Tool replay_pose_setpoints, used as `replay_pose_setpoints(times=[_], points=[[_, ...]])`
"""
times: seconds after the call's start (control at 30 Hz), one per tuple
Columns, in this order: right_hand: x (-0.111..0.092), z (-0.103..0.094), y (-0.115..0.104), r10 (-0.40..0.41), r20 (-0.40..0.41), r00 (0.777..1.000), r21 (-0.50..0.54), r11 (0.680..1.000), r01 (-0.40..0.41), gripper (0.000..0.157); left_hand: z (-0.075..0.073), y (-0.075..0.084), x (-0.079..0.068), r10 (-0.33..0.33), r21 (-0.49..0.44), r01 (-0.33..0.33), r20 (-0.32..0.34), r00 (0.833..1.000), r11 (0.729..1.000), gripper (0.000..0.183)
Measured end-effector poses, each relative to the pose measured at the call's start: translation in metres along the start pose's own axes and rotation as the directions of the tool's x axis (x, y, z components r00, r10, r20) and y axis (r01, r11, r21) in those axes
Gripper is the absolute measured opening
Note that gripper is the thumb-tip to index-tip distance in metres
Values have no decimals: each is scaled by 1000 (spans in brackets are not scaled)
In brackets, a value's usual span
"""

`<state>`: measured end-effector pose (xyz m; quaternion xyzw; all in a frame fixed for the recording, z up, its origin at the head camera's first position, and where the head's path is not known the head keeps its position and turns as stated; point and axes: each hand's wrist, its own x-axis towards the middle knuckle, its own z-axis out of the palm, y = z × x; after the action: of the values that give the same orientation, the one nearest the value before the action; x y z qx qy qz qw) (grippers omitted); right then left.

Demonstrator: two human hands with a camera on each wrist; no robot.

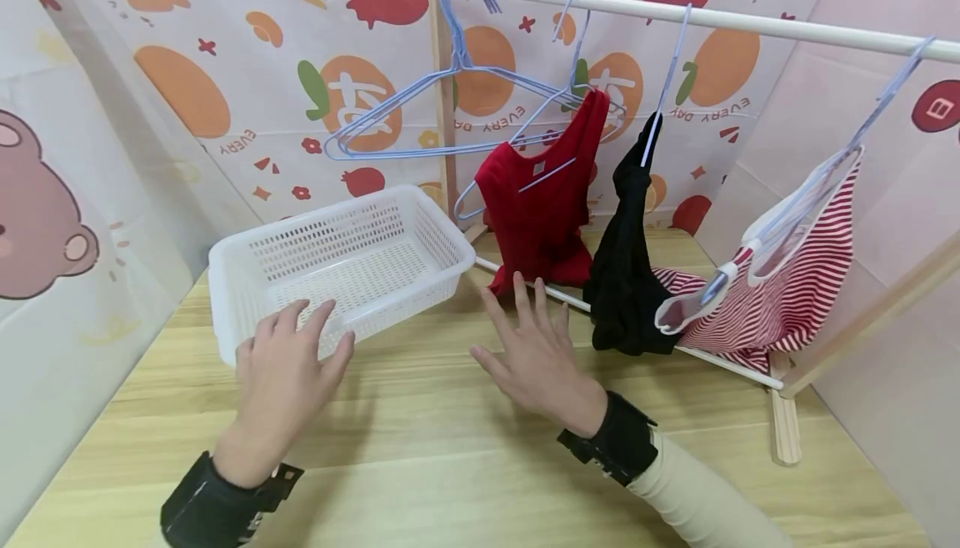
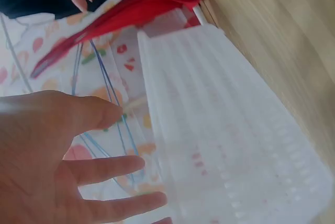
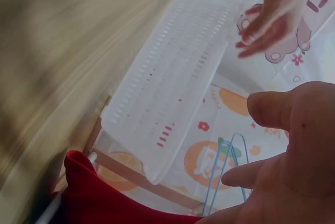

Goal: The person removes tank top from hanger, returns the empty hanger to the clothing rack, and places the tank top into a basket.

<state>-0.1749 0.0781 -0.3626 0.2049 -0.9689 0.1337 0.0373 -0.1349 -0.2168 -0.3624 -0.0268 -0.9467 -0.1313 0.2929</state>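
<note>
My left hand (image 1: 288, 373) hovers by the near side of a white plastic basket (image 1: 442, 277), fingers spread and holding nothing. The basket has slotted walls, and I see no clothes in it. My right hand (image 1: 536, 348) is spread above the table, nearest to a red sleeveless top (image 1: 536, 189) on a blue hanger. Farther right hang a black garment (image 1: 630, 264) and a red-and-white striped garment (image 1: 795, 289), each on a hanger. In the left wrist view, the left hand's spread fingers (image 2: 112, 166) are beside the basket wall.
A white rail (image 1: 637, 7) on wooden posts runs across the back. Several blue hangers (image 1: 397, 114) without clothes hang at its left end. The rack's wooden foot (image 1: 785, 427) stands on the wooden table (image 1: 420, 465) at the right. Printed cloth covers the walls behind.
</note>
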Motion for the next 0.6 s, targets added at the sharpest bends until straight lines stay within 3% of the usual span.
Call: replay_pose_setpoints(times=[0.23, 0.43, 0.6], points=[[-4, -7, 4, -7, -5, 1000, 1, 1000, 7, 79, -5, -24, -4, -119, 24, 119, 31, 992, 993, 58], [-10, -8, 7, -28, -7, 1000, 20, 999, 28, 78, -8, -40, -5, -237, 49, 232, 142, 961, 971, 74], [-14, -7, 9, -33, -8, 999, 13, 999, 33, 79, -8, -48, -6, -277, 48, 273, 197, 940, 961, 81]])
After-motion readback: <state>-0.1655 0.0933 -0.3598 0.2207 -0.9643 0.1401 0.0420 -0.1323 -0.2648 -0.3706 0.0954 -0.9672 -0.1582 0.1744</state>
